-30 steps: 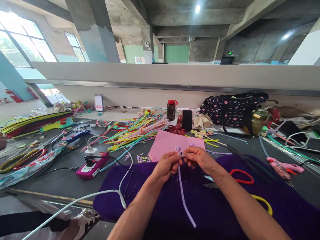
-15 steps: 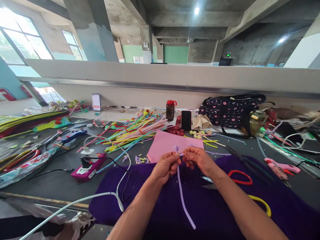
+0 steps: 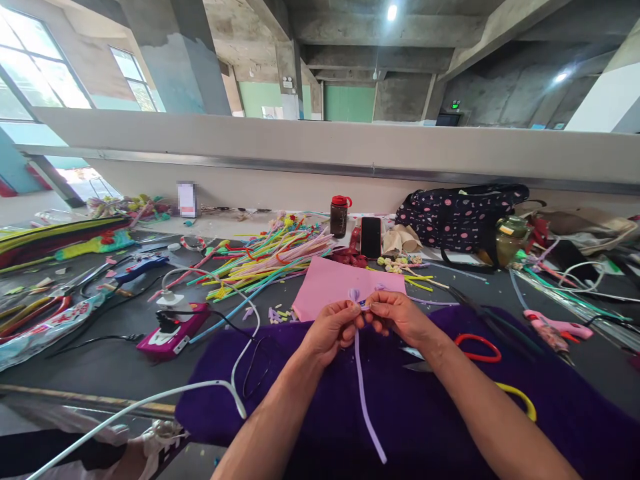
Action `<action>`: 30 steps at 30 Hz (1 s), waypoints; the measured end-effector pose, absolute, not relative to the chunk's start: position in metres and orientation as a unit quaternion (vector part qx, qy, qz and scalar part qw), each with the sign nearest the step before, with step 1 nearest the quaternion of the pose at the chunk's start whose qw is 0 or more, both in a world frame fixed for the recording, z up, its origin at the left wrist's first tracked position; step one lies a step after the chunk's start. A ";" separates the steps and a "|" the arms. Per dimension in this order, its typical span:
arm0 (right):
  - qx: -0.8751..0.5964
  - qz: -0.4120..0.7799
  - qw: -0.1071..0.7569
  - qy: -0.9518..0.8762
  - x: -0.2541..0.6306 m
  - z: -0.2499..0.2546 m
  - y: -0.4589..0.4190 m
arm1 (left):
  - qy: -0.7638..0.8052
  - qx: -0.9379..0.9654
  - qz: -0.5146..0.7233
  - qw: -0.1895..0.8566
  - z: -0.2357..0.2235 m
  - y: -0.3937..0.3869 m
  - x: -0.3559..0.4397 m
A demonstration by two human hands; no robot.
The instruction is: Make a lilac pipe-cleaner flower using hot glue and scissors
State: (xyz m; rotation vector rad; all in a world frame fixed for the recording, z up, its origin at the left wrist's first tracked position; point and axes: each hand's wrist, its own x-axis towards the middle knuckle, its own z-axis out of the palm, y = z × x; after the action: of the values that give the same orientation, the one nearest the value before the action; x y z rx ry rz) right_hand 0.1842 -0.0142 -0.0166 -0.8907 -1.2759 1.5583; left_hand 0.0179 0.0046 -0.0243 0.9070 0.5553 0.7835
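Note:
My left hand point(image 3: 333, 327) is closed in a pinch on a lavender pipe cleaner point(image 3: 367, 407), whose long end hangs down over the dark purple cloth point(image 3: 300, 427). A small looped lavender tuft point(image 3: 354, 294) sticks up above these fingers. Close beside it, my right hand point(image 3: 403, 317) pinches a short lavender length between thumb and forefinger; the fingers hide most of it. Behind both hands lies a pink sheet point(image 3: 325, 283). Scissors with a red handle point(image 3: 477, 348) lie partly under my right forearm, and a yellow handle point(image 3: 520, 400) shows to its right.
Colourful pipe cleaners point(image 3: 270, 260) lie heaped behind. A magenta power strip point(image 3: 175, 333) with cables stands left. Further back are a brown bottle point(image 3: 339, 217), a phone point(image 3: 371, 238) and a patterned bag point(image 3: 450, 220). A pink glue gun point(image 3: 555, 330) lies right.
The view has shifted slightly, so the table things sit a little further left and higher. Both hands keep their pinch with almost no movement, and the hanging stem stays between them.

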 end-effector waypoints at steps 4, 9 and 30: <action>-0.366 0.625 0.447 -0.525 0.184 -0.016 -0.015 | 0.252 0.416 0.364 0.794 -0.024 0.005 0.017; -0.392 0.591 0.440 -0.551 0.188 -0.013 -0.014 | 0.261 0.432 0.363 0.783 -0.024 0.005 0.017; -0.465 0.453 0.428 -0.628 0.187 -0.008 -0.015 | 0.282 0.457 0.387 0.749 -0.032 0.011 0.018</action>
State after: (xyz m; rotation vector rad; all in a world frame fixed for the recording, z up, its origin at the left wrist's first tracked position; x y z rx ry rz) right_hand 0.1871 -0.0150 -0.0081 -1.1624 -1.5695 1.1321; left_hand 0.0181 0.0113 -0.0324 0.9988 0.6166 0.8463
